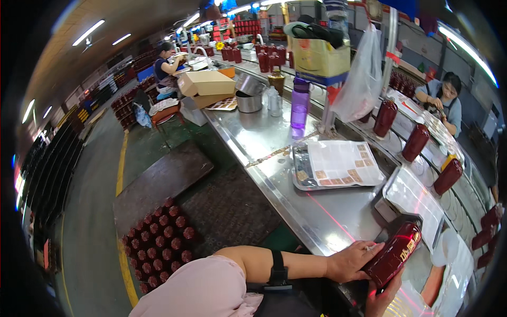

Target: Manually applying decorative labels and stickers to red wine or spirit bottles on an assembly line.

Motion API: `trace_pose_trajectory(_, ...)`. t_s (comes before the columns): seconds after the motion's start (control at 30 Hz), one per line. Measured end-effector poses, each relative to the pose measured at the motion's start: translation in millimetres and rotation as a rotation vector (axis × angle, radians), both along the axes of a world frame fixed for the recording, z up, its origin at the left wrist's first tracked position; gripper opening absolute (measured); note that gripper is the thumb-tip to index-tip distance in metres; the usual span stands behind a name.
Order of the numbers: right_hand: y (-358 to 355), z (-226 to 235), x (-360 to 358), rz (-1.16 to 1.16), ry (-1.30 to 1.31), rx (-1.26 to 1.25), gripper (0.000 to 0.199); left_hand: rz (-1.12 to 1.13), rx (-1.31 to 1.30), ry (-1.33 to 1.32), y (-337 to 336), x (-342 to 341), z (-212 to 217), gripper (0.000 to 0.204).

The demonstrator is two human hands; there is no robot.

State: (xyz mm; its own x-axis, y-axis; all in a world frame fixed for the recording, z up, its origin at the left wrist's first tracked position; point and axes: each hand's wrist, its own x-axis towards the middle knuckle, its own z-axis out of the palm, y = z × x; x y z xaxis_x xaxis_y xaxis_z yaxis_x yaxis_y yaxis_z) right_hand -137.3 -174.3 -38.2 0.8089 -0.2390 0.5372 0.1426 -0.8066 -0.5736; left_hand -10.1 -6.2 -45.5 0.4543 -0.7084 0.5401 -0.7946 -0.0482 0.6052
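Both my hands are on a dark red glossy bottle (390, 258) with gold lettering on its side, tilted over the near right of the metal bench. My left hand (349, 261) grips its left side, fingers bent over the upper surface. Below it, my right hand (384, 299) supports the underside; part of those fingers is hidden behind the bottle. Red laser lines fall across the bottle and the bench. Just beyond stands a metal box (388, 205) with a white printed sheet (417, 198) beside it. A metal tray (302, 179) holds a sheet of brown stickers (346, 165).
Dark red bottles (416, 142) stand along the conveyor at right. A purple bottle (299, 108), steel pots (249, 102) and an open carton (206, 83) line the bench. Several bottles (158, 240) crowd the floor at left. Co-workers sit at far left (165, 74) and right (449, 100).
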Motion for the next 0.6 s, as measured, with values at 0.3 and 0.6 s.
trace_pose_trajectory(0.3, 6, 38, 16, 0.159, 0.103, 0.012, 0.094, -0.004, 0.104, -0.016, 20, 15, 19, 0.092)
trace_pose_trajectory(0.6, -34, 57, 29, 0.074, 0.157, 0.481, 0.064, -0.070, 0.148, -0.038, 11, 12, 17, 0.092)
